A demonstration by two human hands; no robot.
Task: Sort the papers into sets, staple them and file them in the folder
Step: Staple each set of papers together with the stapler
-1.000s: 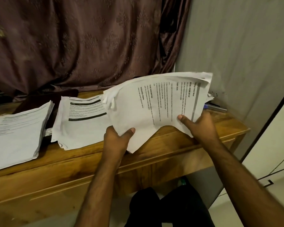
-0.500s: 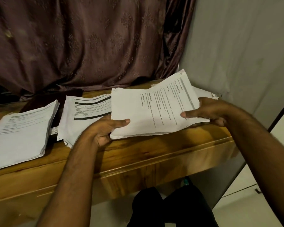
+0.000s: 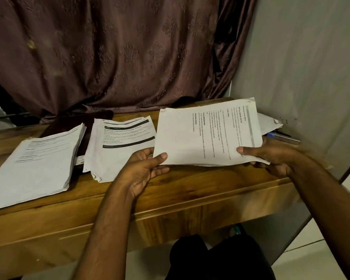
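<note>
I hold a stack of printed papers (image 3: 202, 138) just above the right part of the wooden desk (image 3: 170, 195). My left hand (image 3: 143, 170) grips its near left corner, thumb on top. My right hand (image 3: 271, 156) grips its near right corner, thumb on the top sheet. A second pile (image 3: 117, 146) with black header bars lies at the desk's middle. A third, thicker pile (image 3: 36, 162) lies at the left. More sheets (image 3: 269, 124) peek out behind the held stack. No folder can be made out.
A blue and silver object (image 3: 281, 136), maybe a stapler or pen, lies by the grey wall (image 3: 301, 67) at the right. A brown curtain (image 3: 109, 53) hangs behind the desk. A dark object (image 3: 69, 124) lies behind the piles.
The held stack came down from a raised, bent position to lie flat and squared just above the desk. Both hands lowered with it and keep their grip.
</note>
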